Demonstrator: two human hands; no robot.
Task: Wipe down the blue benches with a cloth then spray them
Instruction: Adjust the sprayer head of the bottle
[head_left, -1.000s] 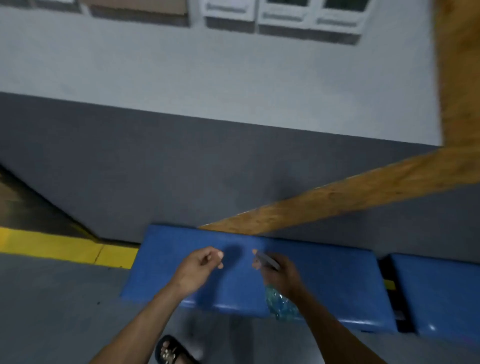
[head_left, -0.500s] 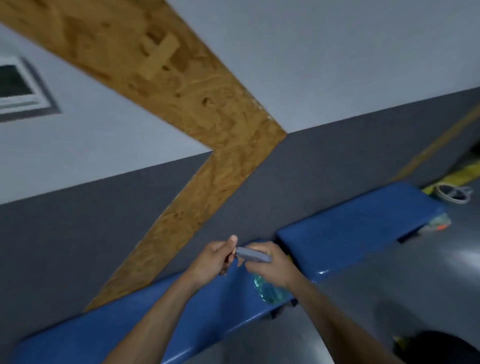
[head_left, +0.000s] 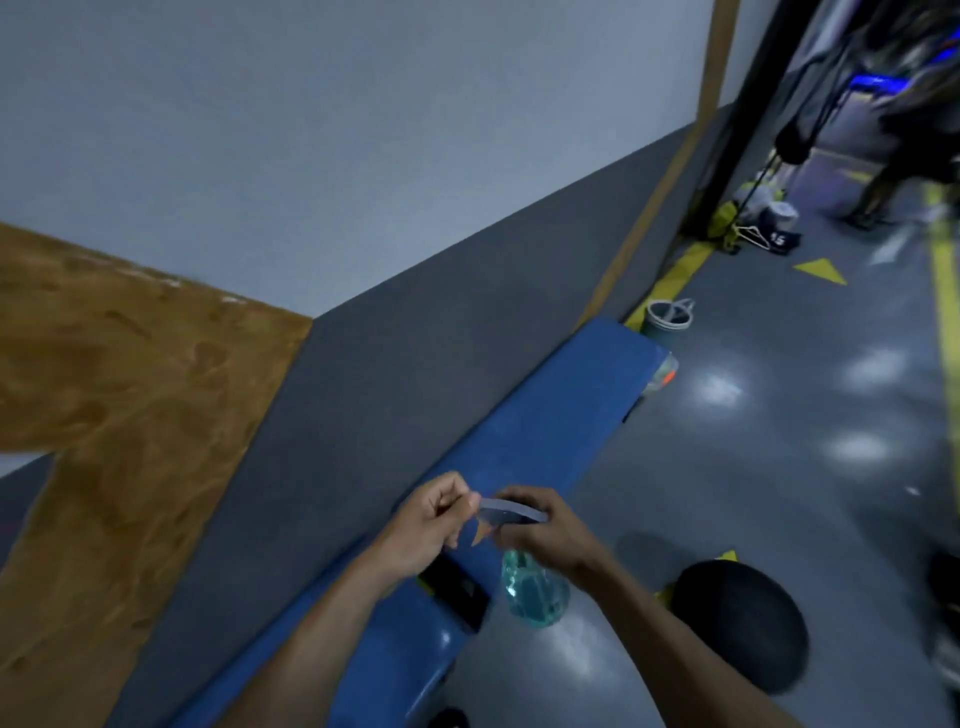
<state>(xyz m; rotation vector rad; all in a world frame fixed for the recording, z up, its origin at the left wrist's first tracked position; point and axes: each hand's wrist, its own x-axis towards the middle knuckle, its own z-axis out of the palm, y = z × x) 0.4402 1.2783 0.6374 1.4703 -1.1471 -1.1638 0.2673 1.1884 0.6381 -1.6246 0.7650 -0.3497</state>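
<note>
A clear plastic spray bottle (head_left: 532, 592) with pale teal liquid and a grey trigger head hangs above the near front edge of the long blue padded bench (head_left: 524, 441), over the gap between this bench and a second blue bench (head_left: 363, 639) nearer the camera. The right hand (head_left: 545, 530) has its fingers curled round the bottle's neck and head; the rounded body hangs below the fist. The left hand (head_left: 426, 525), fingers bent, pinches the front tip of the grey head between thumb and fingertips. No cloth can be made out.

The benches have smooth, slightly glossy blue covering with rounded edges and lie end to end against the wall. A dark gap with a black part (head_left: 457, 590) separates them, just left of the bottle. Behind the benches the wall (head_left: 415, 338) is matt dark grey below and pale grey-white above. A broad strand-board wooden panel (head_left: 114, 415), brown and flecked, leans across the wall left of the bottle; a narrow wooden strip (head_left: 670, 171) runs up the wall beyond the far bench end.

The floor (head_left: 753, 467) is polished grey, showing light reflections and yellow painted lines. A grey round bucket (head_left: 667, 319) stands at the far end of the bench. A dark rounded object (head_left: 737, 623) lies on the floor right of the bottle; its nature is unclear.
</note>
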